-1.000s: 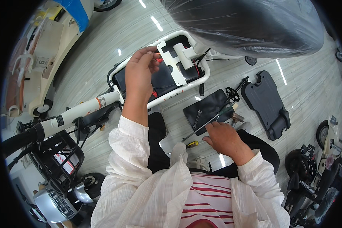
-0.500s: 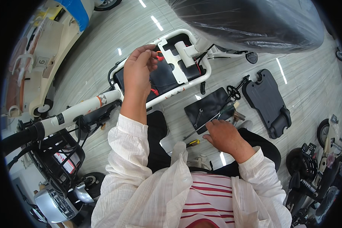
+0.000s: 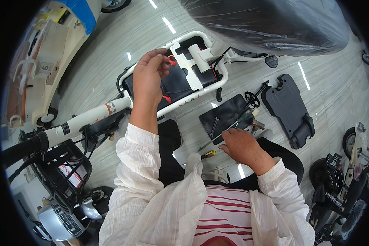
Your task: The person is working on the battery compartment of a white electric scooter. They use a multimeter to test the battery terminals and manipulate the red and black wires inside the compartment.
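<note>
My left hand [image 3: 150, 76] is raised over the white bike frame [image 3: 192, 97], thumb and fingers pinched together. What lies between the fingertips is too small to make out; an orange wire [image 3: 171, 56] shows beside them. Inside the frame lies a black battery-like block [image 3: 174, 82] with red-capped leads [image 3: 167, 99], a white bracket plate [image 3: 187, 65] across it. My right hand [image 3: 244, 146] hangs near my knee, thumb apart from loosely bent fingers, seemingly holding nothing. By its fingertips a long-shafted screwdriver [image 3: 214, 140] and a wrench [image 3: 214, 126] rest on a black pad [image 3: 205, 119].
A hammer [image 3: 257, 124] and a crank with chainring [image 3: 251, 99] lie right of the pad. Beyond is a black plastic cover [image 3: 289, 110]. A yellow-handled screwdriver [image 3: 208, 154] lies nearer me. The plastic-wrapped seat [image 3: 270, 24] overhangs the frame. Scooters stand at both sides.
</note>
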{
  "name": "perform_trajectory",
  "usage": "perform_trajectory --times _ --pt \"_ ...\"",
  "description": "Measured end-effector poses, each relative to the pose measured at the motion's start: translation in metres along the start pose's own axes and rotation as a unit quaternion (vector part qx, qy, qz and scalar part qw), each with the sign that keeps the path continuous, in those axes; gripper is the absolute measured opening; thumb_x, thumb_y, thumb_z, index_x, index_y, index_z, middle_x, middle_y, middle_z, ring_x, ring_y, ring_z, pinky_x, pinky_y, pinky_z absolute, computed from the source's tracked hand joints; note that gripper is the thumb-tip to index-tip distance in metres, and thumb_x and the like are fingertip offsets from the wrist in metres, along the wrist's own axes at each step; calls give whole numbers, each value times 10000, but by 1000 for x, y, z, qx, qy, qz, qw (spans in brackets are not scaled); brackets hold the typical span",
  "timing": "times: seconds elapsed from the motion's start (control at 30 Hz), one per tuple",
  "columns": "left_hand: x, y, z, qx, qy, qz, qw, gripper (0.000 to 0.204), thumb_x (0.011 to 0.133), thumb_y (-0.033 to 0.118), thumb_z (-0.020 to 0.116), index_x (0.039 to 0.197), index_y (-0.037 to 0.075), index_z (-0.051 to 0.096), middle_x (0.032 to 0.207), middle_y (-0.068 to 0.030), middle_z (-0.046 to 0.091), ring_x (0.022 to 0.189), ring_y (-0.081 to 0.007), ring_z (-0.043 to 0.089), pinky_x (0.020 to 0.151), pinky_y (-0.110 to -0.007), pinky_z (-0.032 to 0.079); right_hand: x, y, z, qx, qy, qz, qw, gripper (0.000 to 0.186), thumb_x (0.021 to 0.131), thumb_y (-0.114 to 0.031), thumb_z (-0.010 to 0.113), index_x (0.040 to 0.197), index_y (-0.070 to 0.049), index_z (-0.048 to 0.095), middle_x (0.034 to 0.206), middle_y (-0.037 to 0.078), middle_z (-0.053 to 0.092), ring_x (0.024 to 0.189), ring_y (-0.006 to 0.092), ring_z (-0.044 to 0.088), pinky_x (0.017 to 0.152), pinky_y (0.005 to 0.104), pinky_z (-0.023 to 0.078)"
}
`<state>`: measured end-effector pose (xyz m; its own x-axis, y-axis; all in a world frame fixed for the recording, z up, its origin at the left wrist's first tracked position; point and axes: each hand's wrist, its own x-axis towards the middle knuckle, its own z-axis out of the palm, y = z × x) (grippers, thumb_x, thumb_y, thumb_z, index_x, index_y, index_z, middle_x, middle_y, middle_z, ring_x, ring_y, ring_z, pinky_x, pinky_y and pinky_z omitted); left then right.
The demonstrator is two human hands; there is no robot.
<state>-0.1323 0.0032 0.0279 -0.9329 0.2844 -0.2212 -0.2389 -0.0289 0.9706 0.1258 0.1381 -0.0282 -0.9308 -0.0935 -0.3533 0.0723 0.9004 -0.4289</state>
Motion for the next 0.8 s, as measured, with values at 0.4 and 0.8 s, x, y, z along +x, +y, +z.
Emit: perform_trajectory --times 0.4,0.8 --pt "0 -1 3 4 -4 0 1000 236 952 82 518 1136 -28 617 868 -30 634 744 -91 576 664 -226 486 -1 0 -3 2 -10 6 1000 341 864 -336 679 989 -27 608 913 135 639 858 308 660 738 401 535" --pt "-1 -3 6 28 -13 -9 999 245 956 94 507 1145 -24 608 892 -34 629 766 -96 570 685 -241 480 -3 3 3 4 20 -5 1000 345 833 -334 709 952 -25 612 872 125 646 843 302 660 732 392 532"
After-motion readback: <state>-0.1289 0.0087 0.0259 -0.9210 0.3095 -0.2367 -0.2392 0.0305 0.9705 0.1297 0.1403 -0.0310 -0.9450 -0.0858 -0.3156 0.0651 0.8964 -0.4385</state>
